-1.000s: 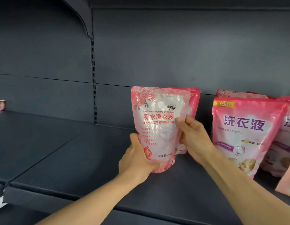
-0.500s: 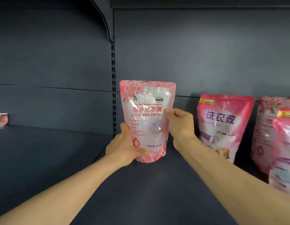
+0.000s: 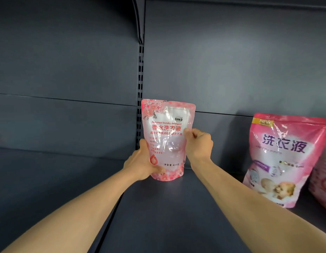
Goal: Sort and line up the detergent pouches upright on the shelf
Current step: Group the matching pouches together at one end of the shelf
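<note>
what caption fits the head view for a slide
Both hands, left and right, hold a floral detergent pouch upright on the dark shelf.

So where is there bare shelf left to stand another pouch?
Bare shelf lies left of the floral pouch, and a gap separates it from the pink pouch. The far right is crowded: another pouch touches that one.

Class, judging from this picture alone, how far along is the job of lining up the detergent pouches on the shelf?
Done: little shows; one pink pouch stands leaning at the right. In hand: the left hand and right hand hold the floral pouch upright, apparently on the shelf. Left: releasing it and bringing the pink pouch and the one cut off at the edge into line.
</note>
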A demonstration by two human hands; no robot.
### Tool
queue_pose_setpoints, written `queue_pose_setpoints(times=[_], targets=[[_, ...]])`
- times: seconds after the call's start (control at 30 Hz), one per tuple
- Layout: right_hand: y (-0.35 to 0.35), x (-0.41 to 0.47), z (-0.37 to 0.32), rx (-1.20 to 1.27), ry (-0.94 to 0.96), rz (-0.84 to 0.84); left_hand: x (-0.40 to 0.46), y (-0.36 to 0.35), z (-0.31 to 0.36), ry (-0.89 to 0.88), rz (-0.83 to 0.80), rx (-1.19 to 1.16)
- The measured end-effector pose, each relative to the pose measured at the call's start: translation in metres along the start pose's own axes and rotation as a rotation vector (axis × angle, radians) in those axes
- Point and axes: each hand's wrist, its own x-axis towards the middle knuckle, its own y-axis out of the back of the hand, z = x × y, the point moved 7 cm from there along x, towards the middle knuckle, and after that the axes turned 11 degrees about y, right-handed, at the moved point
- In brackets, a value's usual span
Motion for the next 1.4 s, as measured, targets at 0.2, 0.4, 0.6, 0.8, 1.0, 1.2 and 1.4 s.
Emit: queue_pose_setpoints(times=[0.2, 0.4, 0.6, 0.8, 1.0, 1.2, 1.4], targets=[[0.0, 0.006, -0.001, -0.154, 0.118, -0.113, -0.005, -0.002, -0.005, 0.035, 0.088, -0.024], [-0.002, 0.007, 0.008, -0.297, 0.145, -0.218, -0.001, -0.007, -0.001, 0.014, 0.061, -0.076], [0.002, 0.008, 0.004, -0.284, 0.149, -0.278, 0.003, -0.012, 0.0, 0.02, 0.041, -0.144], [0.051, -0.022, -0.006, -0.186, 0.196, -0.222, -0.028, 0.002, 0.007, 0.048, 0.192, -0.124], [0.145, -0.053, -0.01, -0.247, 0.308, -0.063, -0.078, -0.003, 0.055, -0.243, 0.367, -0.072], [0.228, -0.082, -0.01, -0.319, 0.325, -0.007, -0.099, -0.086, 0.127, -0.32, -0.035, -0.081], [0.299, -0.096, -0.008, -0.47, 0.366, 0.132, -0.1, -0.159, 0.174, -0.202, -0.269, -0.277]])
